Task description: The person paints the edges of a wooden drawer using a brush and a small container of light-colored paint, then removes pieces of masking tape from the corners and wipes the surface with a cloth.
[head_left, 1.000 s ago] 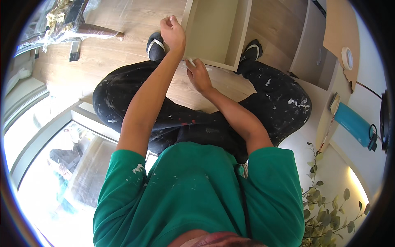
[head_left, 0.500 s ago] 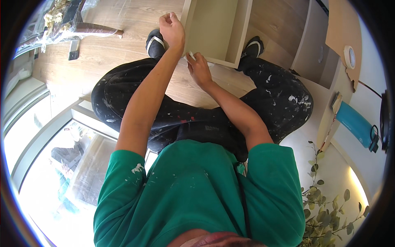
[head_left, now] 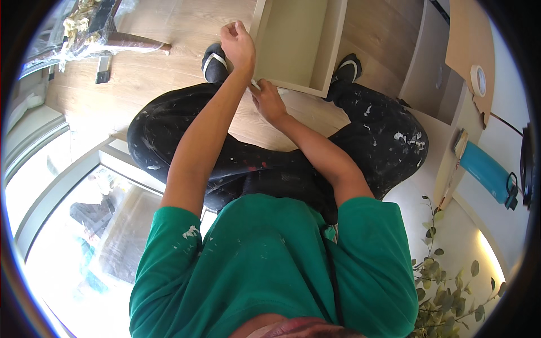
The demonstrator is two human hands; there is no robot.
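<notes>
A beige, drawer-like box (head_left: 290, 42) lies on the floor between my feet, its inside facing up. My left hand (head_left: 238, 46) is beside its left wall, fingers curled in; whatever they may hold is hidden. Lower down, close to the box's near left corner, my right hand (head_left: 268, 101) pinches a small white piece (head_left: 255, 84), perhaps tape or paper; I cannot tell which. Part of that piece sticks out past my fingertips toward the corner.
My paint-spotted trouser legs (head_left: 389, 121) spread around the box. At the right are a tape roll (head_left: 478, 80) on brown cardboard (head_left: 470, 42), a brush (head_left: 461, 139), a blue bottle (head_left: 486, 172) and leafy branches (head_left: 445, 281). Plastic-wrapped furniture (head_left: 107, 42) stands at the upper left.
My right hand has shifted slightly left and down, and less of the white piece shows. My left hand has moved a little down and right, still curled beside the box.
</notes>
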